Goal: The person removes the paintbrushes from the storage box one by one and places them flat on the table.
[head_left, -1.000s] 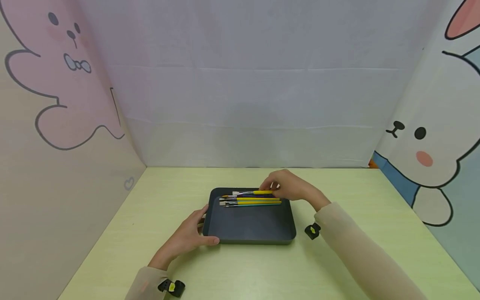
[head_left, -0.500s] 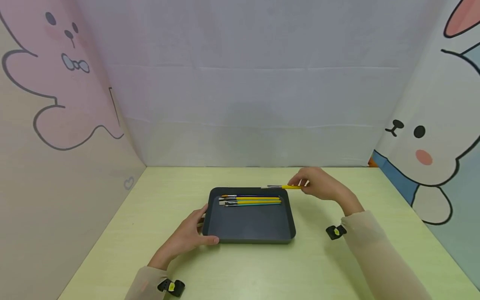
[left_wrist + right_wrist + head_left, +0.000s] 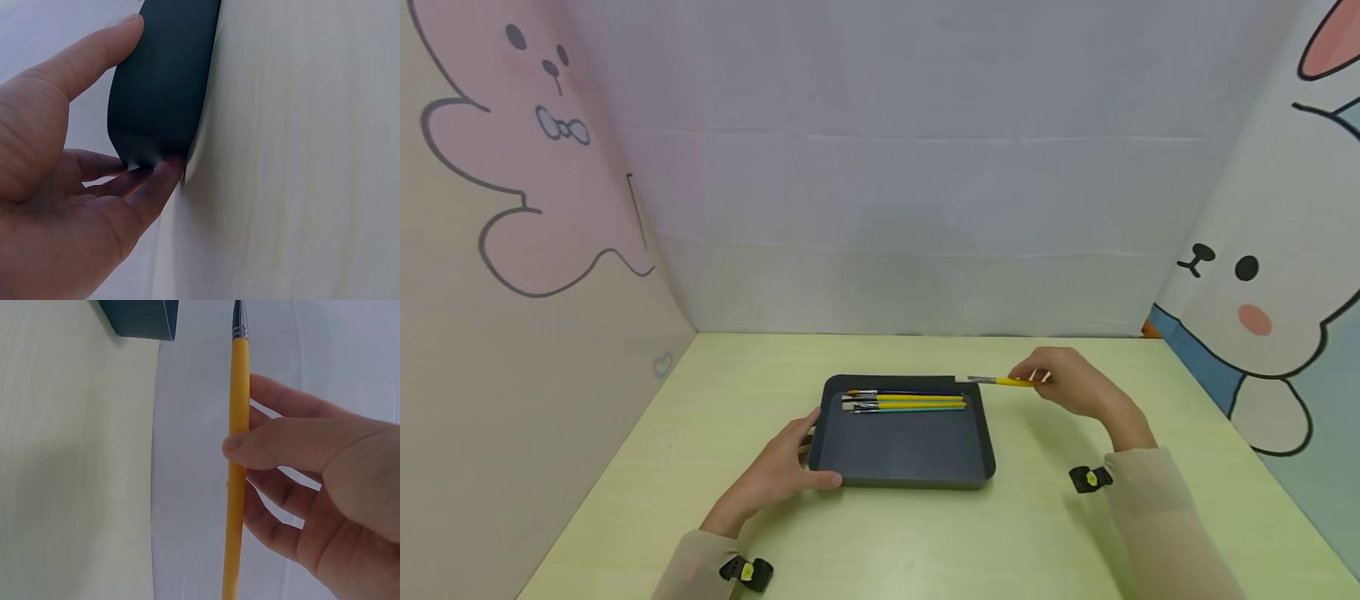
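My right hand (image 3: 1084, 387) pinches a yellow-handled paintbrush (image 3: 1000, 381) between thumb and fingers, to the right of the dark grey tray (image 3: 901, 454). In the right wrist view the brush's yellow handle (image 3: 238, 394) shows, with the metal ferrule at the top edge. In the head view its pale bristles reach over the tray's back right corner. My left hand (image 3: 772, 473) holds the tray's left front corner, thumb on the front wall and fingers (image 3: 153, 194) against the left side. Several paintbrushes (image 3: 910, 404), with yellow, dark blue and teal handles, lie side by side along the tray's back.
The pale yellow-green table (image 3: 910, 542) extends around the tray. A white cloth wall (image 3: 910, 208) stands behind it, with cartoon-printed panels at the left and right. A small black device (image 3: 1090, 479) is strapped at the right wrist and another (image 3: 747, 573) at the left.
My right hand has lifted the yellow-handled paintbrush from the row in the tray and carried it right, past the tray's right side. My left hand has stayed at the tray corner.
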`<state>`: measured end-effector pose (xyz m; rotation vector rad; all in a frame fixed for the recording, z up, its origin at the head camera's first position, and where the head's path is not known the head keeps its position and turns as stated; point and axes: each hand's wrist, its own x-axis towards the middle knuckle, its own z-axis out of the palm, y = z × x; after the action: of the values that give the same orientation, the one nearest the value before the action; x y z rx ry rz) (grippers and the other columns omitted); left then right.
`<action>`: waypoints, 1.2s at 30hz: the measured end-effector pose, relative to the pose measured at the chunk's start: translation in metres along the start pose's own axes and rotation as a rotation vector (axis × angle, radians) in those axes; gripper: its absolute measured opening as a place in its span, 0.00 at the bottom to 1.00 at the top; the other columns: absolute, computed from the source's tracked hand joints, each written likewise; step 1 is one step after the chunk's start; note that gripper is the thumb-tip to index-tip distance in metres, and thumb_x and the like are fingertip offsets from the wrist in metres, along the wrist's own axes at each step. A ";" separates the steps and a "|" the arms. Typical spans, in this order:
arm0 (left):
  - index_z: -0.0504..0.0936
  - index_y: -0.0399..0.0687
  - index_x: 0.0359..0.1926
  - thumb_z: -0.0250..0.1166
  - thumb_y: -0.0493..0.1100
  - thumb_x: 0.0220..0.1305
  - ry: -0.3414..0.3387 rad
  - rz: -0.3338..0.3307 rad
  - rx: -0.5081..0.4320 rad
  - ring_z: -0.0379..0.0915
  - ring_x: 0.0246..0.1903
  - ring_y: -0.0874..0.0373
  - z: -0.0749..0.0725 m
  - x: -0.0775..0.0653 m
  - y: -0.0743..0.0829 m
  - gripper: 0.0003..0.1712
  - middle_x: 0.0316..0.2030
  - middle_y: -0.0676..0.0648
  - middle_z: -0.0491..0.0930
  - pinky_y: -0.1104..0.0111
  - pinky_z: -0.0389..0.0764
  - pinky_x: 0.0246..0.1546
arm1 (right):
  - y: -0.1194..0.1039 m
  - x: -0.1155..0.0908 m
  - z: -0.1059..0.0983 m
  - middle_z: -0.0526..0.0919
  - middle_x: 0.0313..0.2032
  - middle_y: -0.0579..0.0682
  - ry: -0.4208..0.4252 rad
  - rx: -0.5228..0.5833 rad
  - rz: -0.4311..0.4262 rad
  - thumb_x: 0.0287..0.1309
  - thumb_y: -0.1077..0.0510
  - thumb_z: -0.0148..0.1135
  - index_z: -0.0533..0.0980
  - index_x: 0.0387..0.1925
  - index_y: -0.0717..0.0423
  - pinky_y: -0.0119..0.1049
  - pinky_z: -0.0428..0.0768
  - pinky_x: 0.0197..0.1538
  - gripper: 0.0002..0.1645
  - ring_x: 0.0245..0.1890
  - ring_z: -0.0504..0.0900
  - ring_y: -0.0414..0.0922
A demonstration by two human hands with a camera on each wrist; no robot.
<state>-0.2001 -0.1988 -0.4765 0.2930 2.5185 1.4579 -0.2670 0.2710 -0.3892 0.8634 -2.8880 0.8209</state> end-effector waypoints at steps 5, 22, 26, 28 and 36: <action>0.52 0.47 0.86 0.88 0.49 0.49 0.009 -0.004 0.000 0.68 0.72 0.36 0.002 0.000 0.001 0.71 0.79 0.35 0.59 0.47 0.79 0.68 | 0.012 -0.011 -0.003 0.89 0.45 0.52 0.040 -0.056 0.019 0.59 0.80 0.62 0.88 0.52 0.60 0.45 0.88 0.46 0.24 0.42 0.85 0.48; 0.53 0.47 0.86 0.89 0.49 0.49 0.016 -0.003 0.019 0.69 0.71 0.37 0.004 0.001 0.002 0.71 0.79 0.35 0.60 0.47 0.79 0.68 | 0.029 -0.028 -0.003 0.88 0.44 0.52 0.060 -0.087 0.083 0.60 0.79 0.65 0.88 0.51 0.59 0.46 0.88 0.43 0.23 0.41 0.85 0.49; 0.53 0.47 0.86 0.89 0.49 0.49 0.017 -0.008 0.016 0.69 0.72 0.37 0.005 0.000 0.001 0.71 0.79 0.36 0.60 0.47 0.78 0.68 | 0.032 -0.029 -0.001 0.88 0.44 0.52 0.064 -0.090 0.091 0.59 0.80 0.64 0.89 0.51 0.59 0.45 0.89 0.44 0.23 0.41 0.85 0.48; 0.52 0.47 0.86 0.88 0.49 0.49 0.010 -0.003 0.012 0.69 0.72 0.37 0.004 0.000 0.001 0.71 0.79 0.35 0.60 0.47 0.78 0.68 | 0.033 -0.029 0.000 0.89 0.44 0.52 0.066 -0.092 0.090 0.59 0.80 0.64 0.88 0.51 0.59 0.45 0.88 0.44 0.23 0.41 0.85 0.48; 0.52 0.49 0.86 0.88 0.51 0.50 0.001 0.006 0.009 0.68 0.72 0.37 0.000 0.000 0.001 0.71 0.79 0.36 0.59 0.47 0.78 0.68 | 0.040 -0.025 0.003 0.89 0.44 0.53 0.069 -0.100 0.073 0.58 0.81 0.65 0.89 0.50 0.59 0.47 0.89 0.44 0.24 0.40 0.85 0.49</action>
<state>-0.2002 -0.1986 -0.4757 0.3021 2.5282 1.4500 -0.2662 0.3106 -0.4148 0.7100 -2.8869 0.6898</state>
